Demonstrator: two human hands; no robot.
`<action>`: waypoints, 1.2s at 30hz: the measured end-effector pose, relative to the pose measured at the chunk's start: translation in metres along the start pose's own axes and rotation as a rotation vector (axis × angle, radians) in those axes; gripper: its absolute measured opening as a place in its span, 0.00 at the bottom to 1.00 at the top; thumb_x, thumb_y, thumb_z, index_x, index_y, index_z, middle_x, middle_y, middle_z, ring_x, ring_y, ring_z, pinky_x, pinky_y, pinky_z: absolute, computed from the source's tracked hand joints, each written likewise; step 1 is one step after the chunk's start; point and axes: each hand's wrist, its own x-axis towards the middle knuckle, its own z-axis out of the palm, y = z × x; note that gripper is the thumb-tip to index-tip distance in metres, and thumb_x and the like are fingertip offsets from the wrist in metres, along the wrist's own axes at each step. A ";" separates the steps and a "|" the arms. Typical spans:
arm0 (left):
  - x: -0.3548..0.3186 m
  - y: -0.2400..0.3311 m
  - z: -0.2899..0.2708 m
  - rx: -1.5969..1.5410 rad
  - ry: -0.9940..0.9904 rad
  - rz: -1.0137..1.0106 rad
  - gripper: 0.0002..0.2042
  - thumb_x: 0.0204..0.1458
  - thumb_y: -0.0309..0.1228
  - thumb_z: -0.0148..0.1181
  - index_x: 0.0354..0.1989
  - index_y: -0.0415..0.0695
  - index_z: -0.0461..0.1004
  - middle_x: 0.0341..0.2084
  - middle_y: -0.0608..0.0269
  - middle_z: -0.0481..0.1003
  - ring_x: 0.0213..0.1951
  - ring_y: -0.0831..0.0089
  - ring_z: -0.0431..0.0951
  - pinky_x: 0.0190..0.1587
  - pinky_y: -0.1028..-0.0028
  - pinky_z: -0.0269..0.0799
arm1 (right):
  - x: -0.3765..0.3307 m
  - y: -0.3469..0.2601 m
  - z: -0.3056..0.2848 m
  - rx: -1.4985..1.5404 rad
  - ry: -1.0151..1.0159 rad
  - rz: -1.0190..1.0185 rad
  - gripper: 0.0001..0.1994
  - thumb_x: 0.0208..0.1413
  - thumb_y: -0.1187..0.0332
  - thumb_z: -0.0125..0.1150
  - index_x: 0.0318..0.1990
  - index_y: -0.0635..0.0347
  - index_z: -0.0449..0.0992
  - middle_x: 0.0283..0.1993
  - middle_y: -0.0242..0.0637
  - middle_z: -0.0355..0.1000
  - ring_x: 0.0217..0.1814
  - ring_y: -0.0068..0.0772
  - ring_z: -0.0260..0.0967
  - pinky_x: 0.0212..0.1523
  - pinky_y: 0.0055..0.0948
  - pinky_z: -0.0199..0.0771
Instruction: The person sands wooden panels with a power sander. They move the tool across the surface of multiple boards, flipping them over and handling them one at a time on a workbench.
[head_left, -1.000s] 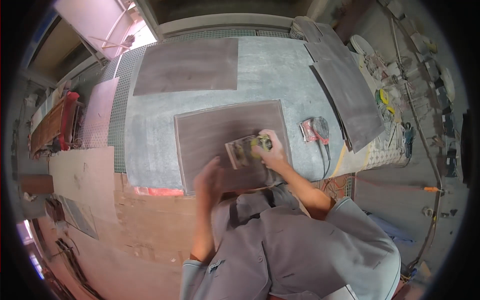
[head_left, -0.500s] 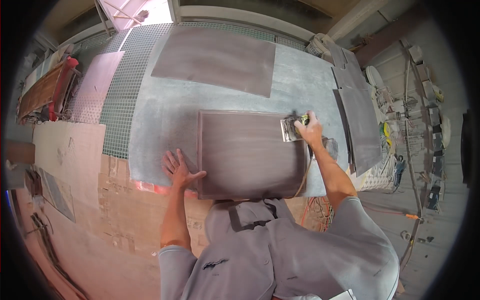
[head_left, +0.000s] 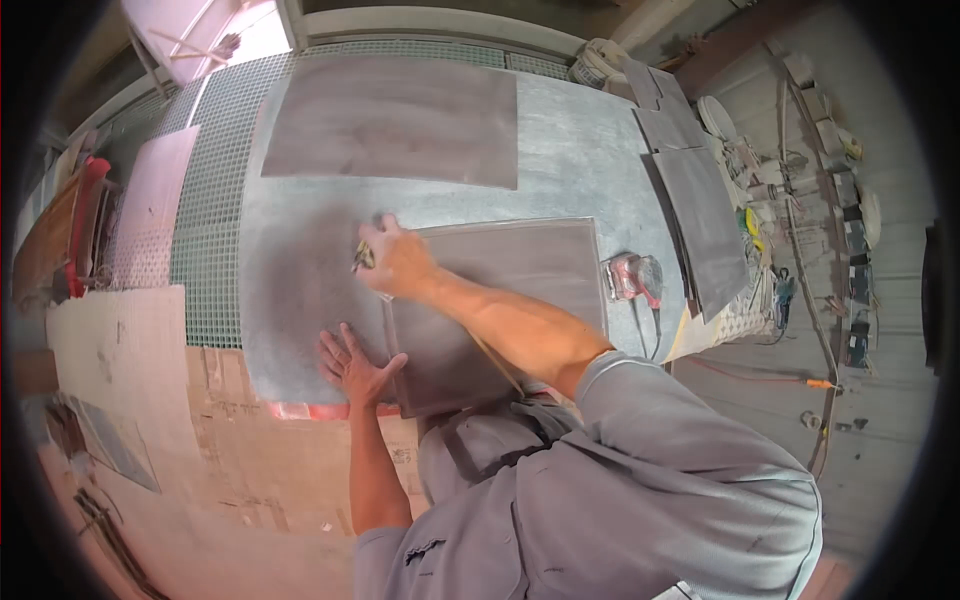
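Over from the brown panel's right edge to its left has gone the yellow-and-black tool, mostly hidden by the right hand curled round it. Just nearer the person, the left hand lies with fingers spread on the grey surface, thumb over the panel's edge. Right of the panel rests a red-and-black sander; beyond it lies another brown panel.

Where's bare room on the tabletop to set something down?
Free: tabletop between rear panel and panel stack; dusty patch between left hand and green grid.
Crowded: left edge of front panel, by left hand and right hand; gap from front panel to panel stack, holding red sander.
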 end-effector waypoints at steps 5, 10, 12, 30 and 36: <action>0.009 -0.008 0.012 0.065 0.049 -0.013 0.75 0.35 0.74 0.77 0.88 0.54 0.37 0.86 0.39 0.30 0.84 0.34 0.27 0.79 0.30 0.27 | -0.040 0.050 -0.059 -0.028 0.052 0.112 0.28 0.54 0.49 0.71 0.59 0.52 0.77 0.59 0.57 0.72 0.52 0.68 0.80 0.53 0.60 0.82; 0.008 -0.021 0.024 0.103 0.123 0.019 0.75 0.36 0.72 0.78 0.88 0.52 0.38 0.86 0.38 0.31 0.84 0.32 0.27 0.79 0.29 0.28 | -0.084 0.180 -0.135 -0.185 0.249 0.306 0.28 0.54 0.48 0.72 0.57 0.53 0.78 0.57 0.58 0.75 0.51 0.67 0.80 0.52 0.59 0.81; 0.008 -0.015 0.020 0.082 0.130 0.052 0.74 0.37 0.72 0.78 0.88 0.52 0.38 0.86 0.38 0.30 0.84 0.34 0.25 0.78 0.29 0.25 | -0.110 0.226 -0.170 -0.202 0.346 0.370 0.26 0.54 0.49 0.72 0.55 0.55 0.78 0.54 0.58 0.76 0.50 0.67 0.80 0.51 0.60 0.80; 0.010 -0.017 0.027 0.019 0.069 -0.022 0.46 0.69 0.65 0.47 0.88 0.53 0.40 0.86 0.40 0.26 0.84 0.36 0.19 0.77 0.29 0.16 | -0.083 0.065 -0.046 -0.133 0.081 -0.003 0.27 0.50 0.55 0.77 0.56 0.53 0.77 0.56 0.52 0.72 0.55 0.62 0.78 0.52 0.58 0.83; 0.016 -0.024 0.019 -0.193 0.009 -0.050 0.32 0.79 0.56 0.24 0.88 0.61 0.45 0.88 0.58 0.25 0.86 0.52 0.18 0.80 0.39 0.10 | -0.086 -0.023 0.018 -0.007 -0.062 -0.142 0.26 0.50 0.61 0.75 0.57 0.55 0.77 0.62 0.50 0.71 0.61 0.60 0.76 0.55 0.56 0.83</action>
